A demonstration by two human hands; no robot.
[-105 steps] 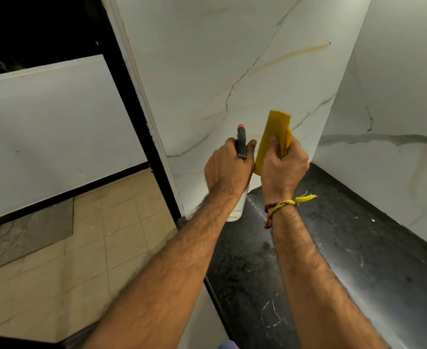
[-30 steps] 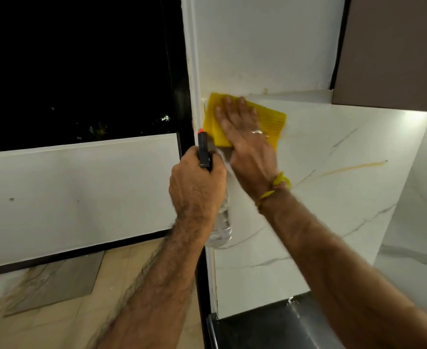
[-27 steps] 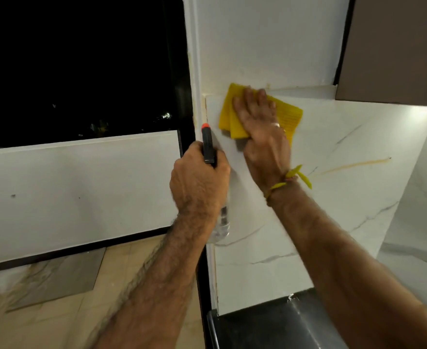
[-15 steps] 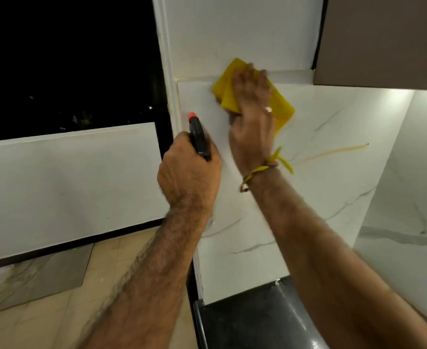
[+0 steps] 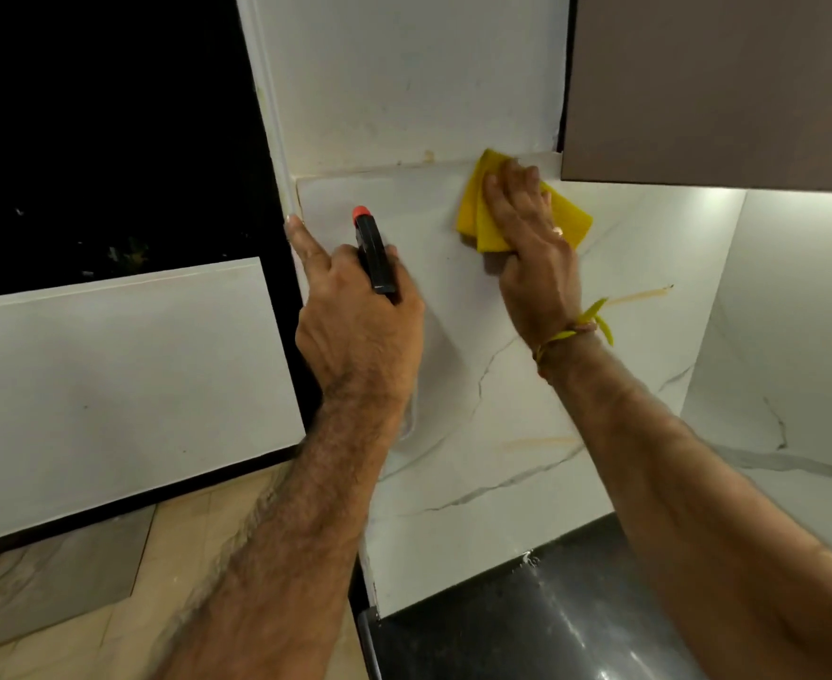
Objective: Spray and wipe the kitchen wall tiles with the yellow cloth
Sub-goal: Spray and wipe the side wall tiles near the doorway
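- The right hand (image 5: 531,247) lies flat with its fingers straight, pressing the yellow cloth (image 5: 563,223) against the wall tiles (image 5: 477,336)
- The folded cloth sits at the top edge of the marble-veined tiles, touching the seam under the plain white wall (image 5: 404,81) and just left of the brown cabinet (image 5: 718,85)
- A ring shows on one right finger, and a yellow thread band (image 5: 576,331) circles the right wrist
- The left hand (image 5: 360,326) grips the spray bottle (image 5: 374,255), curled round its neck, while its index finger points straight up and touches the left edge of the tiles
- The bottle's black head with an orange nozzle tip stands above the fist; a little of its clear body shows below the hand
- The bottle sits left of the cloth and lower, apart from it
- A black countertop (image 5: 526,630) runs along the foot of the tiles
- To the left are a dark opening, a white panel (image 5: 109,395) and a beige tiled floor (image 5: 158,581)
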